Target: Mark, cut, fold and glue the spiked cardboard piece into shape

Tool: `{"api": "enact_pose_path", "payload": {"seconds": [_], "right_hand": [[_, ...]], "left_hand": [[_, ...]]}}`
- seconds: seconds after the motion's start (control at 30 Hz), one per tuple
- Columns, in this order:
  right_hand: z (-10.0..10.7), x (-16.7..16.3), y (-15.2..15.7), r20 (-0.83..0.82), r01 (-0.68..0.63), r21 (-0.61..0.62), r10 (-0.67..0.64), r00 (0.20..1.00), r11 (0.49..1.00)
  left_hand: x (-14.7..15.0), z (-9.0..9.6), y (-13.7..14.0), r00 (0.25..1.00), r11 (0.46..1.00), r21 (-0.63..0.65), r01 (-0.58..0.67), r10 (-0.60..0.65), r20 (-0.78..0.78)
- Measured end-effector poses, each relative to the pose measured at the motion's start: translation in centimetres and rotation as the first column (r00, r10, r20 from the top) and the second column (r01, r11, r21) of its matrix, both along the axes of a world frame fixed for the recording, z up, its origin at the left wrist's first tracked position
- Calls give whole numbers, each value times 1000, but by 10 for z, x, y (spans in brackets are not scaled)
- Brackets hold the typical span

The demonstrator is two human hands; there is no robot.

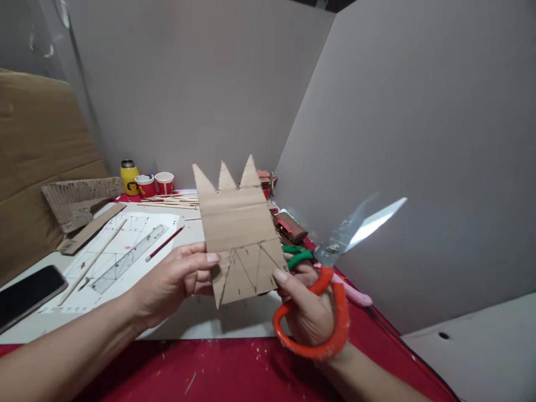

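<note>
Held up in front of me is a piece of brown cardboard [238,223]. Its top edge is cut into 3 pointed spikes, and pencil-drawn triangles mark its lower part. My left hand [184,273] pinches the lower left edge between thumb and fingers. At the lower right corner, the thumb of my right hand [307,310] presses on the cardboard. The orange handles of a large pair of scissors [341,312] hang around that same hand. Their metal blades stand apart and point up to the right, one of them blurred.
On the left lie a phone [31,296], a clear ruler [128,259], a pencil [165,243] and a paper drawing [167,223]. A yellow bottle [129,178] and paper cups [164,183] stand behind. Green handles [299,258] and a pink handle [355,294] show at right, beside a grey partition [419,139].
</note>
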State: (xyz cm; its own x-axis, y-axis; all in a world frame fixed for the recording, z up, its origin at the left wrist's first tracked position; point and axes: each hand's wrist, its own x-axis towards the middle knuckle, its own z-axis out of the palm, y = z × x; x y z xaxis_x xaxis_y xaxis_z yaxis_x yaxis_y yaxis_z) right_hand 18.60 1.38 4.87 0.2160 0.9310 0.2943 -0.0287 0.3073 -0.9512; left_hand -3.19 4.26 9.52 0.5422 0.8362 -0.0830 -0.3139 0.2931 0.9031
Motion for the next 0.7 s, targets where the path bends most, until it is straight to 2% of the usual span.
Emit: {"api": "enact_pose_path", "payload": {"seconds": [0.07,0.17,0.3,0.4,0.5,0.63,0.7], "right_hand": [[-2,2,1,11,45,25,-45,999,999],[-2,0,-1,47,64,56,-67,997,996],[4,-7,-8,126,-60,43,54,991,997],[5,-6,-11,121,-167,-18,168,978,986],[-3,2,-10,68,-201,-14,201,977,980],[-22,13,-6,-24,-350,-31,350,936,936],[-30,16,-6,42,-449,-76,452,891,891]], "left_hand": [[2,-1,-4,998,997,-48,64,-63,27],[4,-4,-11,990,988,-66,139,-140,-16],[8,-10,-18,990,991,-75,111,-117,-82],[10,-10,-18,991,998,-40,50,-54,-119],[8,-3,-14,989,996,49,-68,73,-130],[0,14,-8,958,947,223,-232,262,-114],[-4,22,-8,941,912,301,-277,321,-106]]}}
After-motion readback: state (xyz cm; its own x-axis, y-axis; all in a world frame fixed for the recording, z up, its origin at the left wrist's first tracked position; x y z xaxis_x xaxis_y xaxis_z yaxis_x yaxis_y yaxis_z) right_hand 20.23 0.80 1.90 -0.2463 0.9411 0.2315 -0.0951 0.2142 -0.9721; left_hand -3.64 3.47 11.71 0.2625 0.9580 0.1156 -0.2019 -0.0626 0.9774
